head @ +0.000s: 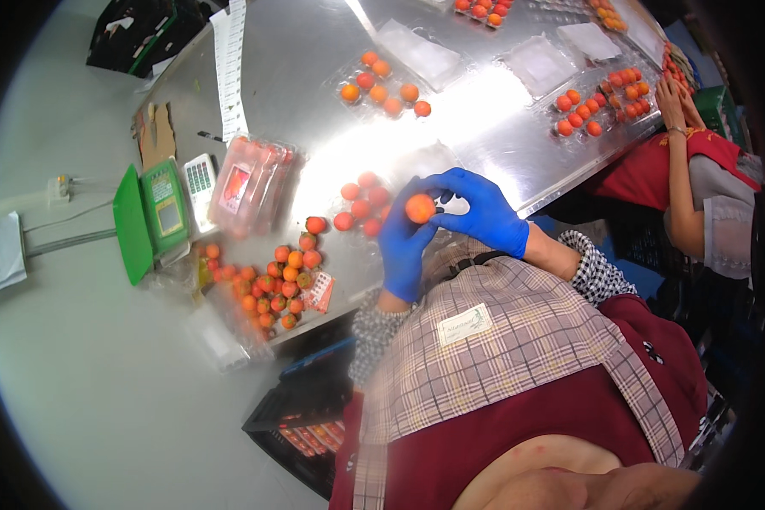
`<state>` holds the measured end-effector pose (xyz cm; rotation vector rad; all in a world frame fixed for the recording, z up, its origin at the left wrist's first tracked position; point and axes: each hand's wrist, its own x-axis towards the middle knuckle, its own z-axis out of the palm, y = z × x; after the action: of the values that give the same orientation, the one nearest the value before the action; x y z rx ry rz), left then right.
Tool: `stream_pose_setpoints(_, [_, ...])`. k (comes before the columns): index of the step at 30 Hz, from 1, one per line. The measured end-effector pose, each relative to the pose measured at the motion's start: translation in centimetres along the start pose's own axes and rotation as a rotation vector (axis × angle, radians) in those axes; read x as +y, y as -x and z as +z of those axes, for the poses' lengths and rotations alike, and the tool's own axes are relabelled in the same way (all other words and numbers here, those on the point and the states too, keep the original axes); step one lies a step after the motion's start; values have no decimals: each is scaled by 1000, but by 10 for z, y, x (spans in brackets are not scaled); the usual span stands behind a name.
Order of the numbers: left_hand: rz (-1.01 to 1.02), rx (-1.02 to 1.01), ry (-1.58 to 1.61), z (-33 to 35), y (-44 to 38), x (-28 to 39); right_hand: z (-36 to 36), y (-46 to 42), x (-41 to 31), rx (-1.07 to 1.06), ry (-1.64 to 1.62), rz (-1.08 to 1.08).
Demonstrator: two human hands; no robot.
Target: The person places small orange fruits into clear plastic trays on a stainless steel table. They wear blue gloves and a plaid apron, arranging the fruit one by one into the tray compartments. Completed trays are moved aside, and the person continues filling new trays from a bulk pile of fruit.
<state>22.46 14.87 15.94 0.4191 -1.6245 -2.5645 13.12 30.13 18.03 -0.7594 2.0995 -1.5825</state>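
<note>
Both my hands wear blue gloves and meet around one orange-red tomato (pixel 420 208) above the near part of the metal table (pixel 280 108). My left hand (pixel 400 252) holds it from the left, with the fingers partly hidden behind it. My right hand (pixel 484 210) curves over from the right, its thumb and fingertips at the tomato's side. Just left of the hands lie several tomatoes in a clear plastic tray (pixel 360 209), partly covered by my left hand. Farther left is a loose heap of tomatoes (pixel 280 280), some with green calyxes, beside a small printed card (pixel 319 291).
Stacked clear packs (pixel 252 185), a calculator (pixel 199 185) and a green scale (pixel 166 204) stand left. Beyond my hands lie a tray of tomatoes (pixel 378 94) and a white-lined tray (pixel 421 54). Another person's hands (pixel 670 105) are at far right. A black crate (pixel 293 408) is below the table.
</note>
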Motion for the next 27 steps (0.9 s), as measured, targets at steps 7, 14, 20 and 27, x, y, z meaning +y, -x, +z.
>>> stream_pose_setpoints(7, [-49,-21,-27,-6,-5,-4,6,0,8,2,40,-5])
stream_pose_setpoints(14, [-56,1,105,-9,-5,-13,11,4,17,22,58,-5])
stream_pose_setpoints(20, [-63,56,-55,-11,-2,-11,14,7,17,11,12,-9])
stream_pose_setpoints(27, [-134,247,147,-33,-5,-26,11,7,8,-72,-197,188])
